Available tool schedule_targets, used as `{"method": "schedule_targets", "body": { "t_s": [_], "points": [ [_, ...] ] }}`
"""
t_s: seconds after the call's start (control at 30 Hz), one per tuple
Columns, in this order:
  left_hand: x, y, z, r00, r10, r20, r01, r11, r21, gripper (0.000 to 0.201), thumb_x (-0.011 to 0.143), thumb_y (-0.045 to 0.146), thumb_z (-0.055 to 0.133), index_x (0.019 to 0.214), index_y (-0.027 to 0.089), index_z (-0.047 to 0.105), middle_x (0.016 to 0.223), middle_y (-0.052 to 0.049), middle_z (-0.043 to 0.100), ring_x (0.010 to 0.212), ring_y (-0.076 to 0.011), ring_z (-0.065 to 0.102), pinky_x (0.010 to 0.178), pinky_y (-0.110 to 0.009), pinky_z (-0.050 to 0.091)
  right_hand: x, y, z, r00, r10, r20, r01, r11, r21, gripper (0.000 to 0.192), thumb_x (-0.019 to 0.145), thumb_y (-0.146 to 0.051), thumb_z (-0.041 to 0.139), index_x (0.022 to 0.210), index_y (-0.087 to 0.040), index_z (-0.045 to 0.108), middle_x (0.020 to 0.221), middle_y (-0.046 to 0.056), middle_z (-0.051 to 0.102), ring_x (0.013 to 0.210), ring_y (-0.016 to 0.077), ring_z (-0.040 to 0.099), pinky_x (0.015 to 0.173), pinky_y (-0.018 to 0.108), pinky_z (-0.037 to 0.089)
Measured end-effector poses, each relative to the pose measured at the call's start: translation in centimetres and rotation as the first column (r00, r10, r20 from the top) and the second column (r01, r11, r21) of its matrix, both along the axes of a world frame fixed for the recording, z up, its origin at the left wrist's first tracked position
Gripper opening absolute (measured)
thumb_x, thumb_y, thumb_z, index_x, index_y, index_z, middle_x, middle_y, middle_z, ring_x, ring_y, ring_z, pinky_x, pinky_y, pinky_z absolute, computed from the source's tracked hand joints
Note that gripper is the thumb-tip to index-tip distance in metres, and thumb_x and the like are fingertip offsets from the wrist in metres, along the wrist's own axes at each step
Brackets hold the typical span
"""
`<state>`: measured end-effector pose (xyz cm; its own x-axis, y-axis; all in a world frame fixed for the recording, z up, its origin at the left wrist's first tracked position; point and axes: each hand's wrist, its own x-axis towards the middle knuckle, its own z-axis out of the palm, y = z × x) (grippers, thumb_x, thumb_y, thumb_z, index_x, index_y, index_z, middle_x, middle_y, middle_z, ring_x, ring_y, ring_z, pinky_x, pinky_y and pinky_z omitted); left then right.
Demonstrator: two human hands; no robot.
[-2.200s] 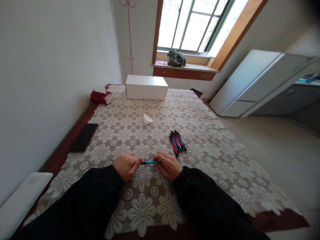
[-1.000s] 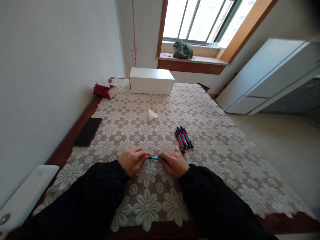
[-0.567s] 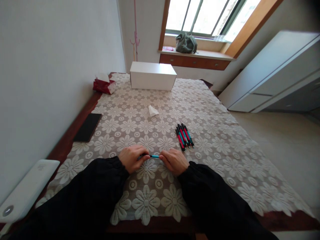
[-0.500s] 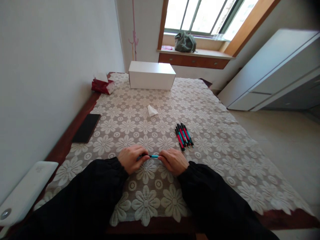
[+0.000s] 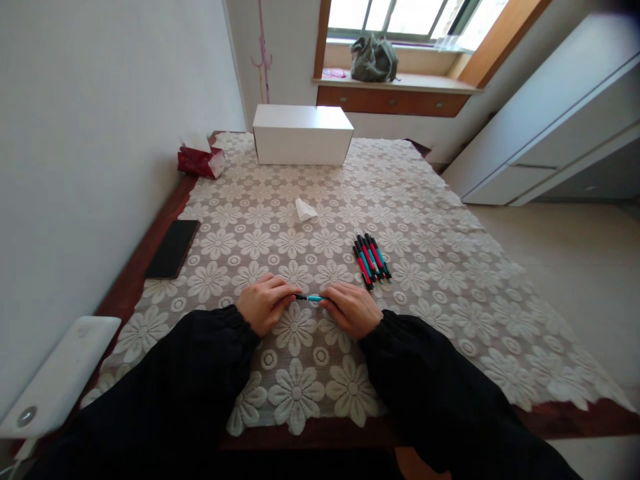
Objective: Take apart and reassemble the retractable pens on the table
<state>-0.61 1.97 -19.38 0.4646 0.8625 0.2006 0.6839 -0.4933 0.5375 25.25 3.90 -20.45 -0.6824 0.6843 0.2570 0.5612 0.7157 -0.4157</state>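
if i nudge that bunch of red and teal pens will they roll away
Probably a little. The bunch of slim red and teal pens lies loose, unbound, so the pens may scatter. The lace floral tablecloth looks textured, likely slowing any rolling.

White walls [image 5: 100, 100], bright window [image 5: 400, 13], wooden sill [image 5: 395, 83], pale floor [image 5: 575, 280].

Both forearms, in black sleeves gathered at the wrists, extend forward and converge toward the centre. Left hand [image 5: 263, 310] lies knuckles up, fingers curled inward, fingertips pinched together and pointing right. Right hand [image 5: 353, 310] mirrors it, fingers curled, fingertips pinched and pointing left. The two hands sit close together, fingertips narrowly apart, at matching height.
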Motion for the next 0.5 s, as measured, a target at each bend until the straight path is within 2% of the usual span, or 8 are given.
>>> {"method": "schedule_targets", "body": {
  "t_s": [0.1, 0.27, 0.5],
  "points": [
    [0.0, 0.08, 0.13, 1.0, -0.009, 0.024, 0.009, 1.0, 0.014, 0.025, 0.101, 0.029, 0.051, 0.11, 0.027, 0.074, 0.102, -0.003, 0.073, 0.1, -0.0211, 0.06, 0.092, -0.036, 0.051, 0.08, 0.18, 0.27, 1.0, -0.003, -0.021, 0.003, 1.0, 0.024, 0.025, 0.105, -0.029, 0.042, 0.101, -0.021, 0.065, 0.092, 0.007, 0.066, 0.088, 0.0216, 0.06, 0.08, 0.034, 0.047],
    [0.06, 0.14, 0.22, 0.991, 0.128, 0.046, -0.129, 0.992, 0.016, 0.02, 0.097, 0.021, 0.052, 0.103, 0.023, 0.071, 0.104, -0.005, 0.072, 0.107, -0.0237, 0.058, 0.098, -0.042, 0.049, 0.51, 0.61, 0.25, 0.996, -0.06, -0.069, 0.062, 0.998, 0.032, 0.023, 0.101, -0.02, 0.046, 0.11, -0.022, 0.067, 0.102, 0.009, 0.067, 0.096, 0.024, 0.059, 0.087, 0.039, 0.047],
    [-0.31, 0.44, -0.04, 0.976, 0.217, 0.027, -0.218, 0.976, 0.02, 0.029, 0.094, 0.015, 0.048, 0.113, 0.023, 0.069, 0.111, -0.005, 0.073, 0.112, -0.0251, 0.059, 0.099, -0.044, 0.046, 0.85, 0.76, -0.13, 0.981, -0.153, -0.116, 0.161, 0.985, 0.066, 0.023, 0.097, -0.018, 0.052, 0.111, -0.024, 0.069, 0.113, 0.009, 0.065, 0.106, 0.026, 0.058, 0.095, 0.043, 0.048]
  ]
}}
